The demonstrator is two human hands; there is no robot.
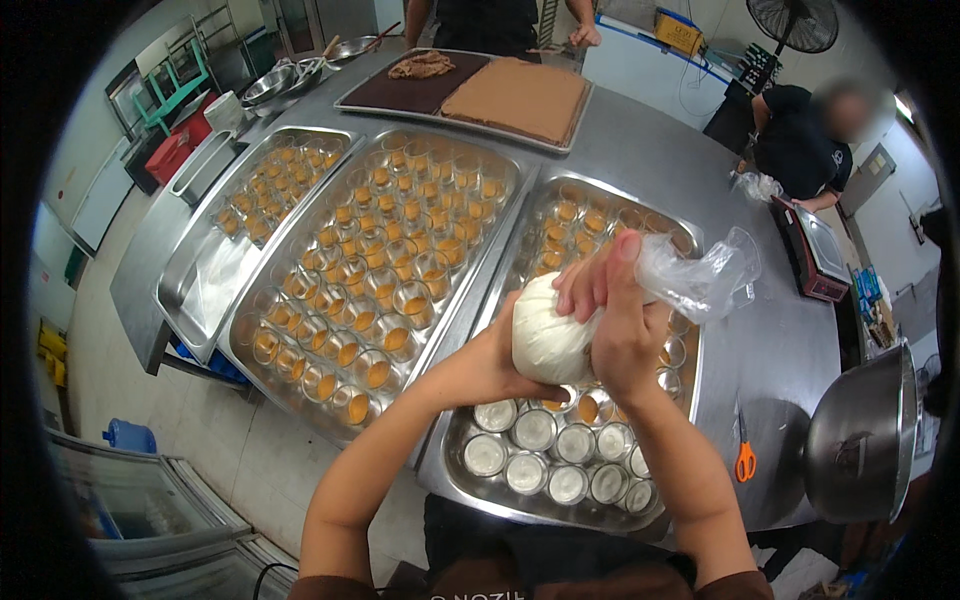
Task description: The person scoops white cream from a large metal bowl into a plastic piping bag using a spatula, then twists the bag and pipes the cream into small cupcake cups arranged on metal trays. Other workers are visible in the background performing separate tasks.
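Note:
A clear piping bag [556, 330] bulges with white cream above the right-hand steel tray [495, 504]. My right hand [626, 330] grips its upper part, and the bag's loose plastic end trails off to the right. Cupped around the left side of the filled part is my left hand [502, 356]. The bag's tip is hidden below my hands. Several small glasses near the tray's front edge, such as one glass [526, 472], have white cream in them. Farther back in that tray, glasses [568, 212] show an orange-brown layer. My arms and the bag cover the middle rows.
Left of my hands, a steel tray [442, 352] holds many glasses with orange-brown layers; another tray [202, 296] lies beyond it. Orange-handled scissors [744, 461] and a large steel bowl [855, 442] are on the right. A sheet cake [517, 97], a scale [814, 251] and two people are farther off.

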